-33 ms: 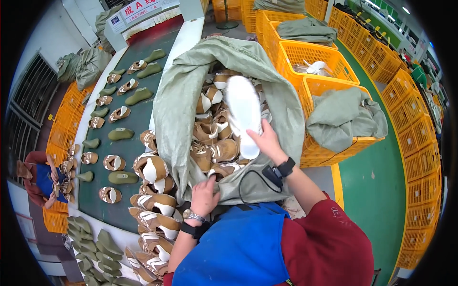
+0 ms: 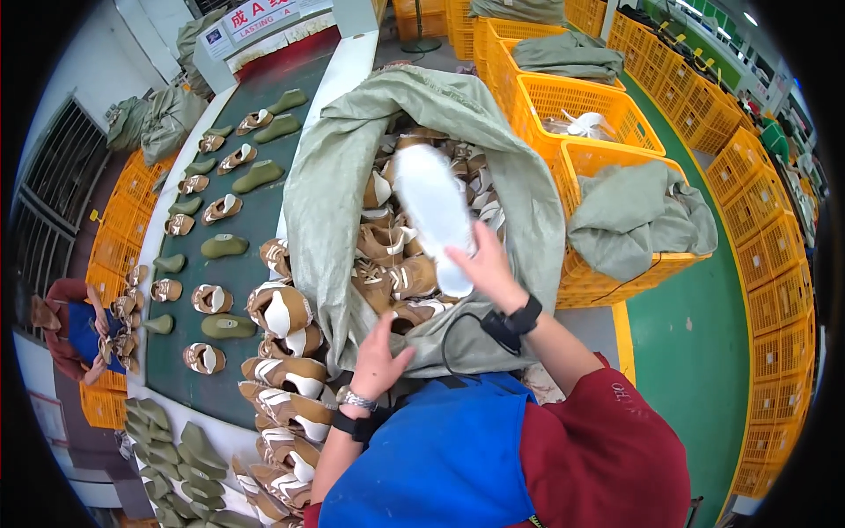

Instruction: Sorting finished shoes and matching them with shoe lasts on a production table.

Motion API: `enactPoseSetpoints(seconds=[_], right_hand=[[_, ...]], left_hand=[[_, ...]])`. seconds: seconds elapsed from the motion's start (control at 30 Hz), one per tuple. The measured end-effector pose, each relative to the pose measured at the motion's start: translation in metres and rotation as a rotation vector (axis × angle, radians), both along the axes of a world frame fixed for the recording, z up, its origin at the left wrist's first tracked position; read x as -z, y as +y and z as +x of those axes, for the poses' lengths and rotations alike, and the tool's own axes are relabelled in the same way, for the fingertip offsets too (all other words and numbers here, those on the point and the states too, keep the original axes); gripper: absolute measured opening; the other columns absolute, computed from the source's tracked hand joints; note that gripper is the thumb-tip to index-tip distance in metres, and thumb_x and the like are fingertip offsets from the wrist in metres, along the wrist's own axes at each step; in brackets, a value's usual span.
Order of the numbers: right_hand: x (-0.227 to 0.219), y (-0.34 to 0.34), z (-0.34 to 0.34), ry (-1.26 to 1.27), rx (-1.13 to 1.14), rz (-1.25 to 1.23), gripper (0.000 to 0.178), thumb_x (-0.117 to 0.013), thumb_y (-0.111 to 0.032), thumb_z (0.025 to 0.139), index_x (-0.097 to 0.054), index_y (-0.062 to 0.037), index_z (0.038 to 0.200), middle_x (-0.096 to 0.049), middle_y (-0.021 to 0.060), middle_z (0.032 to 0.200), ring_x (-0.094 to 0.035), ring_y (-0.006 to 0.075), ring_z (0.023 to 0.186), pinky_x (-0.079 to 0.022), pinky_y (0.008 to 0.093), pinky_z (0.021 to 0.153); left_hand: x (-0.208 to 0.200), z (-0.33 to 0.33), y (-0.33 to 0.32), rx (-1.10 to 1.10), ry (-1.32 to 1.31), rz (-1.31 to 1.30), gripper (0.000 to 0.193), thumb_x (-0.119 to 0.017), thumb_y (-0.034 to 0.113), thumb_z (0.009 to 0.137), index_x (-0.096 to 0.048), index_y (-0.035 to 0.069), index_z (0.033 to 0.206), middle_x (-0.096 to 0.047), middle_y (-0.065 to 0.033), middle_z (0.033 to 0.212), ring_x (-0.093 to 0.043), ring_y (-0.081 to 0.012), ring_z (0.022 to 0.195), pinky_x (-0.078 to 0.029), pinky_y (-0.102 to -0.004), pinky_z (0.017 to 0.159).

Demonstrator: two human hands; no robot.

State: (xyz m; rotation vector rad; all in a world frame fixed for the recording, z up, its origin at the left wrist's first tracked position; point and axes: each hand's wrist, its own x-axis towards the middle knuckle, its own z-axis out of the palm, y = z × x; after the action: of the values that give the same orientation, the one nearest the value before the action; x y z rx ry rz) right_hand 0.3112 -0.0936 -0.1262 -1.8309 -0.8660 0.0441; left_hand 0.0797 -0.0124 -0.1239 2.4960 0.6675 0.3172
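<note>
My right hand [image 2: 484,268] grips the near end of a white insole [image 2: 431,198], a flat foot-shaped piece, with the thumb on its face. The insole is held over the open mouth of a grey-green woven sack [image 2: 330,167], slightly blurred. Inside the sack lies a heap of brown and white shoe uppers [image 2: 414,277], partly covered by the insole. My left hand [image 2: 380,359] is open at the sack's near left rim, thumb apart from the fingers, holding nothing. Just left of it, brown and white shoe uppers [image 2: 280,310] stand in a stack.
A dark green conveyor belt [image 2: 189,330] to the left carries shoe uppers and green shoe lasts [image 2: 257,176]. More lasts [image 2: 198,466] lie at lower left. Another person [image 2: 75,330] handles shoes across the belt. Yellow crates [image 2: 607,282] stand close on my right, some with cloth over them.
The insole in my right hand has swung left and tilted. My left hand's fingers have straightened and its thumb has spread away from them.
</note>
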Motion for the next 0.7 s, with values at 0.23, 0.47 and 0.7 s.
enactPoseSetpoints(seconds=[0.23,0.47,0.7], right_hand=[[-0.026,-0.002,-0.080,0.226,-1.097,-0.021,0.041,-0.067,-0.019,0.076,-0.055,-0.0042,0.112,-0.056,0.0095,0.094,-0.055,0.0173,0.087,-0.046,0.0284,0.078],[0.075,-0.068,0.105,-0.125,0.307,-0.878,0.091,-0.076,-0.034,0.054,-0.033,-0.0164,0.132,-0.031,0.0230,0.131,-0.035,0.0415,0.119,-0.035,0.0475,0.094],[0.035,-0.088,0.107,0.595,0.223,0.014,0.063,-0.067,-0.013,0.070,-0.039,0.0043,0.124,-0.059,0.0122,0.106,-0.058,0.0201,0.094,-0.043,0.0292,0.086]], left_hand=[[-0.033,-0.007,0.024,-0.286,-0.595,-1.116,0.064,-0.070,0.012,0.072,-0.033,0.001,0.123,-0.051,-0.0079,0.110,-0.053,-0.0145,0.095,-0.045,-0.0266,0.082],[-0.022,-0.024,0.020,-0.294,-0.409,-0.866,0.092,-0.074,0.011,0.068,-0.015,-0.002,0.137,-0.041,-0.0136,0.128,-0.042,-0.0195,0.114,-0.034,-0.0311,0.097],[-0.032,-0.021,0.019,-0.287,-0.407,-0.853,0.092,-0.073,0.012,0.069,-0.013,-0.001,0.137,-0.041,-0.0136,0.127,-0.043,-0.0193,0.113,-0.035,-0.0310,0.096]])
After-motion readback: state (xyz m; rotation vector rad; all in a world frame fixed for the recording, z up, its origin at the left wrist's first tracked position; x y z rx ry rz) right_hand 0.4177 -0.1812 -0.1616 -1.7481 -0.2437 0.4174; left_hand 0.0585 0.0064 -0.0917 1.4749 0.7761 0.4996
